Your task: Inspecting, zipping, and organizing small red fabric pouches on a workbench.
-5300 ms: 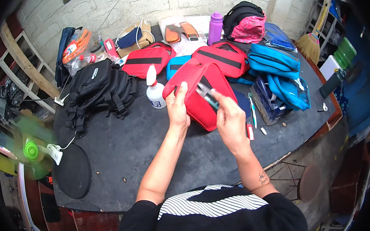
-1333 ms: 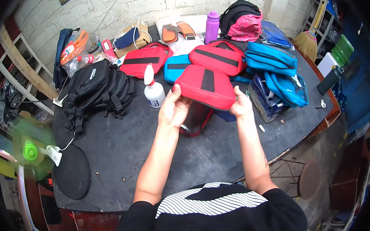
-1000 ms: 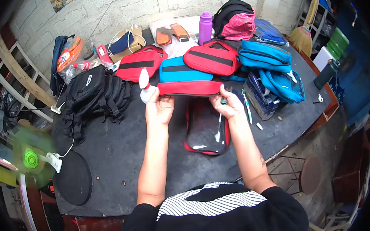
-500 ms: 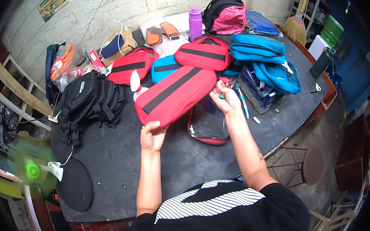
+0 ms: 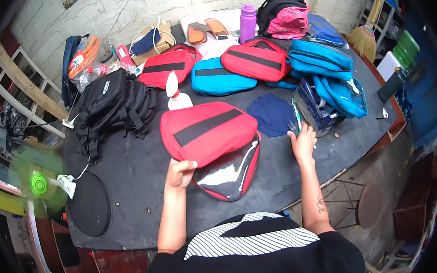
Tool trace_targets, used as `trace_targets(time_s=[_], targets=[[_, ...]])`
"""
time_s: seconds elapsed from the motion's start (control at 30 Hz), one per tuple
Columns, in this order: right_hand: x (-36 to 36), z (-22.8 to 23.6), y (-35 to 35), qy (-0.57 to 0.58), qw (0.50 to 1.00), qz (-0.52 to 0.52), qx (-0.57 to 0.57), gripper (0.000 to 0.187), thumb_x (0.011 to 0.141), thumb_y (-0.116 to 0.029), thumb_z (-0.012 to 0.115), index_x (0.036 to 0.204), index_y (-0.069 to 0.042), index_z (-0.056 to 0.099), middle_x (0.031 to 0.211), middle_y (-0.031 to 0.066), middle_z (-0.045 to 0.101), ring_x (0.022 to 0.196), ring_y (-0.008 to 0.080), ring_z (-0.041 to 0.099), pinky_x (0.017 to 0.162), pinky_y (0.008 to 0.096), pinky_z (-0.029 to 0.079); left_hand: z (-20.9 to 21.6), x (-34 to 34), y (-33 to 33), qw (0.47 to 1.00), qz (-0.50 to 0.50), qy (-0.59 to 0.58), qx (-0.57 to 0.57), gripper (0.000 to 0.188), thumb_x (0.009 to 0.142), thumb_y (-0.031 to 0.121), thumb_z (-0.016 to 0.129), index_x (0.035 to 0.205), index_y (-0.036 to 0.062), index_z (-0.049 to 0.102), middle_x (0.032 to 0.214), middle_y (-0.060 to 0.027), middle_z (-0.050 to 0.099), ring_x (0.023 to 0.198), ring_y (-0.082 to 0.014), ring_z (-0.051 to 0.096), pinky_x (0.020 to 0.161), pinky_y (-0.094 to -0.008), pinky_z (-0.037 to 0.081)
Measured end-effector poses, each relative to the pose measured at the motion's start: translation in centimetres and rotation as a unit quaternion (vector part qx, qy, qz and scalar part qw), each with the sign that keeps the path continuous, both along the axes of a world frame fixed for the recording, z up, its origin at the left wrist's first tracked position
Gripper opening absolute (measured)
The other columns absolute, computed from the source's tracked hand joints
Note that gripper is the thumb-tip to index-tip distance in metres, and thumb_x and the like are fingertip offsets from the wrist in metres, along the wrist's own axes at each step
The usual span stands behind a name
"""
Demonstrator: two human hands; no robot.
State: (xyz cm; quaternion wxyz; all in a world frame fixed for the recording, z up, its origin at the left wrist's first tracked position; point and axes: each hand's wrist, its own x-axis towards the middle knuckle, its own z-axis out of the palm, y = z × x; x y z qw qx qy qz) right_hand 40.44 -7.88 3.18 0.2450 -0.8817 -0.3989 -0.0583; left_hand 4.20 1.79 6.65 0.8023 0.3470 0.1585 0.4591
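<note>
My left hand (image 5: 182, 173) grips the near left edge of a red zip pouch (image 5: 205, 132) with a black stripe, thumb on top. Its transparent, red-edged panel (image 5: 228, 174) hangs open beneath, towards me. Over on the right, my right hand (image 5: 303, 143) reaches the table with thumb and fingers apart, beside a green-and-white toothbrush (image 5: 296, 112). Small dark items by its fingertips are too blurred to name. A dark blue cloth (image 5: 269, 115) lies just left of the toothbrush. Behind the pouch stands a white spray bottle (image 5: 179, 99).
More red pouches (image 5: 168, 69) and a blue pouch (image 5: 222, 76) lie further back. Blue bags (image 5: 322, 60) are stacked at right, by a purple bottle (image 5: 247, 25). A black backpack (image 5: 112, 103) sits left, near a running fan (image 5: 38, 183).
The red pouch has tipped and its clear panel has swung towards me. My right hand has left the pouch and moved right, down to the table. The blue cloth now shows.
</note>
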Motion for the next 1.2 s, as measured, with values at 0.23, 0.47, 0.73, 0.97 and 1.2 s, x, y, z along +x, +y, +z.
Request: trace_targets(time_s=[0.23, 0.47, 0.73, 0.97, 1.2], targets=[[-8.2, 0.4, 5.2, 0.020, 0.961, 0.276, -0.009, 0.070, 0.095, -0.049, 0.047, 0.143, 0.001, 0.037, 0.149, 0.0268, 0.033, 0.142, 0.0404, 0.025, 0.115, 0.0553, 0.016, -2.7, 0.1, -5.0, 0.993, -0.007, 0.007, -0.120, 0.070, 0.064, -0.013, 0.057, 0.133, -0.0004, 0.049, 0.124, -0.0120, 0.060, 0.118, -0.0251, 0.056, 0.102, -0.0395, 0.044], [-19.0, 2.6, 2.4, -0.037, 0.821, 0.569, -0.022, 0.080, 0.091, -0.054, 0.048, 0.141, 0.008, 0.036, 0.151, 0.0247, 0.031, 0.143, 0.0380, 0.025, 0.116, 0.0564, 0.012, -5.6, -2.2, -5.1, 0.979, -0.037, 0.052, -0.192, 0.070, 0.065, -0.013, 0.052, 0.133, -0.0005, 0.048, 0.125, -0.0160, 0.059, 0.119, -0.0272, 0.056, 0.101, -0.0388, 0.046], [-19.6, 1.2, 0.6, -0.058, 0.759, 0.648, -0.001, 0.069, 0.083, -0.025, 0.061, 0.143, -0.001, 0.038, 0.151, 0.0176, 0.035, 0.143, 0.0295, 0.029, 0.118, 0.0499, 0.017, -6.9, -2.1, -5.9, 0.978, 0.000, 0.001, -0.210, 0.079, 0.061, -0.012, 0.049, 0.138, 0.0010, 0.043, 0.137, -0.0143, 0.051, 0.129, -0.0289, 0.048, 0.105, -0.0406, 0.044], [-17.5, 4.2, 1.9, 0.018, 0.795, 0.562, 0.230, 0.045, 0.074, -0.002, 0.059, 0.119, -0.001, 0.062, 0.127, 0.0155, 0.061, 0.122, 0.0306, 0.056, 0.105, 0.0452, 0.042, -1.8, -2.6, -6.1, 0.922, -0.034, 0.337, 0.189, 0.065, 0.076, 0.028, 0.076, 0.133, 0.0069, 0.052, 0.134, -0.0126, 0.055, 0.138, -0.0325, 0.037, 0.115, -0.0471, 0.025], [-5.1, 10.7, 6.3, 0.394, 0.634, 0.291, 0.599, 0.043, 0.095, -0.005, 0.054, 0.136, 0.000, 0.042, 0.130, 0.0150, 0.055, 0.118, 0.0254, 0.055, 0.101, 0.0379, 0.045, 4.7, -8.1, -4.5, 0.471, 0.081, 0.793, 0.379, 0.038, 0.076, 0.039, 0.075, 0.062, 0.0033, 0.069, 0.113, -0.0092, 0.069, 0.142, -0.0370, 0.027, 0.113, -0.0648, -0.001]])
